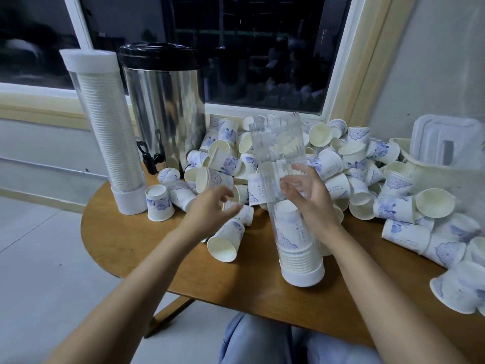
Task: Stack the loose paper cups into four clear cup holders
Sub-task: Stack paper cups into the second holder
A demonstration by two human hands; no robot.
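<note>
Clear plastic cup holders: two; full holder (105,132) left, part-filled holder (278,148) centre
Blue-flowered paper cups (341,164): uncounted heap
Left hand (210,206), right hand (312,198): spread, empty
Steel urn (162,106): one

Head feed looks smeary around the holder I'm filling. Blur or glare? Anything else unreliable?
Head view: motion blur, not glare, ghosts the top of the clear cup holder into doubled edges; paper cups at the far right are smeared too; the steel urn shows soft reflections, no harsh glare; the wide angle bows the window frame; light is dim.
</note>
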